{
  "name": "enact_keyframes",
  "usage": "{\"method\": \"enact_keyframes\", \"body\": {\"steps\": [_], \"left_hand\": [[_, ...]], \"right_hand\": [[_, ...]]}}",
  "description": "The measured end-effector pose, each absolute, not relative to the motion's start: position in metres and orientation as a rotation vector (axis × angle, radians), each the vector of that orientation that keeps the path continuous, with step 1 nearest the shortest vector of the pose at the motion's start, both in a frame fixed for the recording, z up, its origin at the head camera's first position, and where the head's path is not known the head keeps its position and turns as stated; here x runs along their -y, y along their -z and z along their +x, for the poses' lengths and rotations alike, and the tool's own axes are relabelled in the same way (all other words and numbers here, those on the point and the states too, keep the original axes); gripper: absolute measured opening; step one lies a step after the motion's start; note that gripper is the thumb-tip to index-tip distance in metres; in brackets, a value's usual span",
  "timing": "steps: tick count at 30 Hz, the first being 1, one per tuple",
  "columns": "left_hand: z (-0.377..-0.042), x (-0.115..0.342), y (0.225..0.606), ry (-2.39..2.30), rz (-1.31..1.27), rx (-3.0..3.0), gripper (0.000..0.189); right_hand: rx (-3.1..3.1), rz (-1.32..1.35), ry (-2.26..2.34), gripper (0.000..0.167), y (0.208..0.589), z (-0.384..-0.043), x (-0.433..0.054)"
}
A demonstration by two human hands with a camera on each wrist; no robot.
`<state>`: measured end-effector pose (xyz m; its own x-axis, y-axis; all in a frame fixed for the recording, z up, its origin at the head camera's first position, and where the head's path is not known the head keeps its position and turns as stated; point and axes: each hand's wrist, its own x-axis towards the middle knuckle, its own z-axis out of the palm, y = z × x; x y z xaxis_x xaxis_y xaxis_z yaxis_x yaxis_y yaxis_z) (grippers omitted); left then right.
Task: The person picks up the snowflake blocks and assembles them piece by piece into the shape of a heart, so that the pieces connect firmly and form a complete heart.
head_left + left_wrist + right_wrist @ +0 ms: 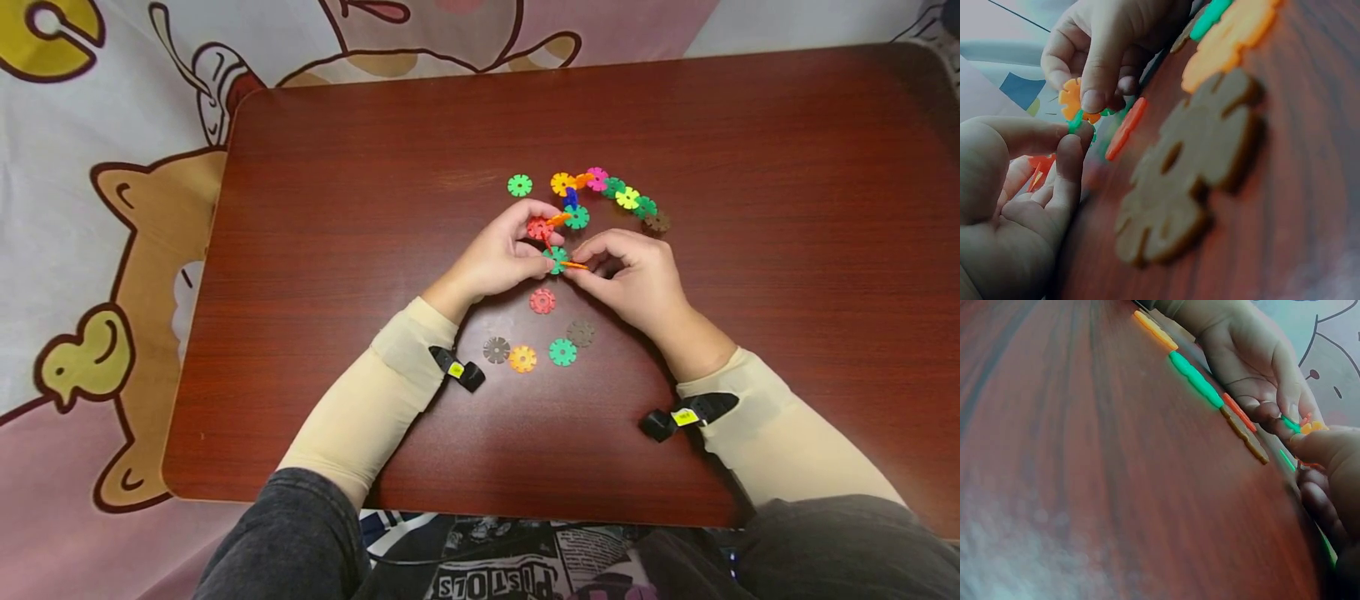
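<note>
My left hand [495,257] pinches a green notched plastic disc [556,259] between thumb and finger. An orange notched disc [577,265] is pinched in my right hand [639,273], edge-on in the head view and meeting the green one. In the left wrist view the orange disc [1070,99] stands crosswise to the green. Red discs [539,227] lie by the left fingers. Beyond them a linked chain curves right: an orange disc [558,219], a green disc [576,217], a blue disc [572,198], then several others ending in a brown disc [657,221].
Loose discs lie on the dark red table [360,208]: a light green disc [520,185] at the back, and nearer a red disc [543,301], a grey-brown disc [497,350], a yellow-orange disc [522,359], a green disc [562,352] and another brown disc [581,333].
</note>
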<state>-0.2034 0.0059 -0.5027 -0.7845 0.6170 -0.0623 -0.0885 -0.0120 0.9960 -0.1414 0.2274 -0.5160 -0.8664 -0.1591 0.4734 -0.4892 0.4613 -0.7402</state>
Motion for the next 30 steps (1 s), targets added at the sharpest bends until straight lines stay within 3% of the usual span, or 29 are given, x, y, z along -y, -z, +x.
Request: {"method": "enact_keyframes", "body": {"steps": [5,12,16,22,30], "left_hand": [[-0.203,-0.007,0.503,-1.867,0.494,-1.772,0.057],[-0.202,-0.009,0.502,-1.855,0.462,-1.818,0.057],[-0.202,-0.010,0.500,-1.835,0.445,-1.848,0.055],[-0.203,-0.009,0.502,-1.833,0.428,-1.860,0.054],[-0.203,-0.007,0.505,-1.851,0.444,-1.842,0.056]], "right_hand": [[2.384,0.610,-1.304,0.033,0.515,-0.141,-0.235],[2.583,1.078,-1.241,0.038,0.509,-0.141,-0.245],[2.706,1.200,-1.124,0.039,0.504,-0.141,-0.249],[2.739,1.293,-1.124,0.038,0.503,-0.143,-0.251],[2.767,1.178,-1.156,0.031,0.506,-0.144,-0.248]]}}
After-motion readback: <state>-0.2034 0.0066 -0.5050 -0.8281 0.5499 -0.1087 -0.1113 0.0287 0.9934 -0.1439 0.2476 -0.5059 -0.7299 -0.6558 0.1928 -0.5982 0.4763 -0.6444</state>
